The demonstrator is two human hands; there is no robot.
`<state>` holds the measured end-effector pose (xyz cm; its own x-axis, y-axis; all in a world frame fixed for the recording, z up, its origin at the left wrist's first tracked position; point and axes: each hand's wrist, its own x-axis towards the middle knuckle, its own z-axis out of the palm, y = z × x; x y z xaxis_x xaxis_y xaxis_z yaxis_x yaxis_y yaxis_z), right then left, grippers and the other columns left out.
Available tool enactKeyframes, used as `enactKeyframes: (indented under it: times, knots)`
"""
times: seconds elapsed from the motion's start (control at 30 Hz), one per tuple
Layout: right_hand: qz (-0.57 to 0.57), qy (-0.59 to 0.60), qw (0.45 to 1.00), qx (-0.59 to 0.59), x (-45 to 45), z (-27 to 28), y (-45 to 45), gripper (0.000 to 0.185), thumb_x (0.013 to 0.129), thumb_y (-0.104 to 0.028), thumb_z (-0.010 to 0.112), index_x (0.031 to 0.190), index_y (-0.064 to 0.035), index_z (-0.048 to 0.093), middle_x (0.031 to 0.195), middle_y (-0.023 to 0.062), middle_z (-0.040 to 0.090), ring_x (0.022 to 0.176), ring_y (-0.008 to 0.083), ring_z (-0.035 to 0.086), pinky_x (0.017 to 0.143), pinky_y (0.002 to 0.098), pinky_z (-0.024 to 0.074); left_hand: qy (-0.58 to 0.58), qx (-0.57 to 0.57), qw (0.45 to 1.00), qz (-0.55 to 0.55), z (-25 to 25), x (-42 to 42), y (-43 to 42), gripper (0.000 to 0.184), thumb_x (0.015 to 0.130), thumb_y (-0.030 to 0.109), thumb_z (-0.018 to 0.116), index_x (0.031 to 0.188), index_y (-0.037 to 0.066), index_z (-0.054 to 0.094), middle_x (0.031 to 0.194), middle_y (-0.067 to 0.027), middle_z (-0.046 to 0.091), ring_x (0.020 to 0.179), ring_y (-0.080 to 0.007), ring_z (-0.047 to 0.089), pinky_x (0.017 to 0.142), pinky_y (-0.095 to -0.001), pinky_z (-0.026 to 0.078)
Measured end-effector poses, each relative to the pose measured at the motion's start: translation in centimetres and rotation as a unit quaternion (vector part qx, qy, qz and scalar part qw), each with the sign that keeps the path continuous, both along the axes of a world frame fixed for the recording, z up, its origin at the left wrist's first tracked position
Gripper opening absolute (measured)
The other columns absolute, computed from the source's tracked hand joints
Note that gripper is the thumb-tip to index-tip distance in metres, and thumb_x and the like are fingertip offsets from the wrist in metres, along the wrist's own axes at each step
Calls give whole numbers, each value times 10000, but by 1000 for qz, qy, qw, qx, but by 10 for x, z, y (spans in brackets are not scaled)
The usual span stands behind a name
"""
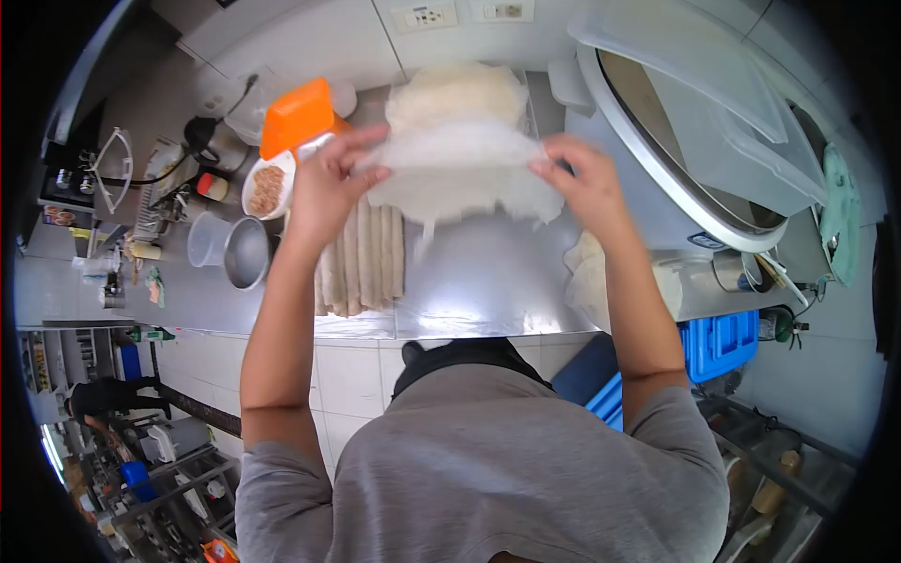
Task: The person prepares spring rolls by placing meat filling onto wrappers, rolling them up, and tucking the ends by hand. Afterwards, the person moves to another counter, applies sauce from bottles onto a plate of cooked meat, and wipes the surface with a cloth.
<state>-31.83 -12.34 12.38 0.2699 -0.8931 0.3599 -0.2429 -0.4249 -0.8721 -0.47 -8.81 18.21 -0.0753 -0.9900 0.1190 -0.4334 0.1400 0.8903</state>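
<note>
A thin, whitish, see-through wrapper sheet [460, 183] with ragged edges is stretched above the steel table, slightly blurred. My left hand [333, 178] pinches its left side between thumb and fingers. Its right side is held the same way by my right hand [584, 176]. Behind the sheet lies a pile of pale wrappers [457, 92]. Long pale rolls [361, 258] lie side by side below my left hand. More wrappers [586, 277] rest on the table, partly hidden by my right forearm.
At the left stand a white bowl of pinkish-brown filling [268, 190], a metal bowl [247, 253], a clear plastic tub [206, 238] and an orange container [298, 117]. A large round-rimmed appliance [648, 169] bounds the right, with clear plastic boxes on it. A person [103, 399] bends in the background.
</note>
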Motion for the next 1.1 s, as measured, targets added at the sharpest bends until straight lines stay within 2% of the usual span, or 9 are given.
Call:
enactKeyframes:
  times: [0.1,0.23,0.33,0.43,0.63,0.73,0.83,0.9,1.1]
  knots:
    - [-24,91,988,-121,-19,-46,45,176,787,-56,683,962,-57,686,969,77,684,922,262,634,850,353,490,-86,2,996,1,-44,-13,46,298,828,-44,644,1106,58,679,1047,-72,711,1042,-160,640,937,-309,481]
    - [116,190,973,62,-30,-107,97,285,754,4,658,1029,-68,683,1078,111,663,1025,325,604,942,397,465,-169,21,974,-149,-138,-17,92,285,756,-99,572,957,57,699,1055,-119,692,1148,-263,593,1032,-398,423]
    - [138,237,960,60,-23,-127,101,343,756,28,631,1082,-74,668,1137,125,641,1063,338,584,937,405,465,-195,108,963,-148,-161,-24,101,315,745,-82,551,981,80,682,1105,-143,669,1174,-310,562,1056,-431,393]
    - [103,207,973,10,15,-136,80,371,741,39,593,1088,-74,662,1129,143,634,1065,350,575,909,427,466,-222,2,967,-127,-187,-51,83,408,787,73,654,1188,142,619,1328,-179,535,1307,-356,431,1091,-509,319]
    - [76,229,958,-155,92,-149,-3,306,777,14,549,1053,-66,655,1111,166,624,995,379,584,880,431,469,-391,47,888,-236,-197,-72,112,784,778,459,704,1454,237,377,1577,-147,133,1451,-420,61,1122,-625,119]
    - [147,345,926,-38,100,-154,-28,269,759,-17,567,1006,-69,661,1074,171,611,982,359,589,865,429,478,-381,44,887,-257,-198,-57,128,772,771,431,722,1447,262,387,1582,-128,144,1459,-385,84,1139,-598,120]
    - [110,378,910,-128,81,-169,-52,211,756,-19,595,956,-61,648,1006,158,608,930,347,603,805,429,494,-378,47,885,-267,-196,-49,129,777,769,426,729,1447,266,385,1585,-116,139,1463,-366,81,1145,-588,118]
    - [-55,256,949,-178,56,-164,-48,122,817,-24,579,923,-54,631,933,143,604,877,337,606,746,431,493,-376,49,885,-271,-193,-50,128,769,775,423,726,1446,267,385,1585,-113,143,1464,-358,89,1146,-583,121]
    - [-203,227,953,2,-25,-56,64,118,831,-2,572,930,-41,626,866,169,605,761,370,606,674,436,496,-367,44,904,-215,-199,-52,115,699,808,412,696,1425,241,416,1547,-130,228,1434,-337,203,1128,-595,158]
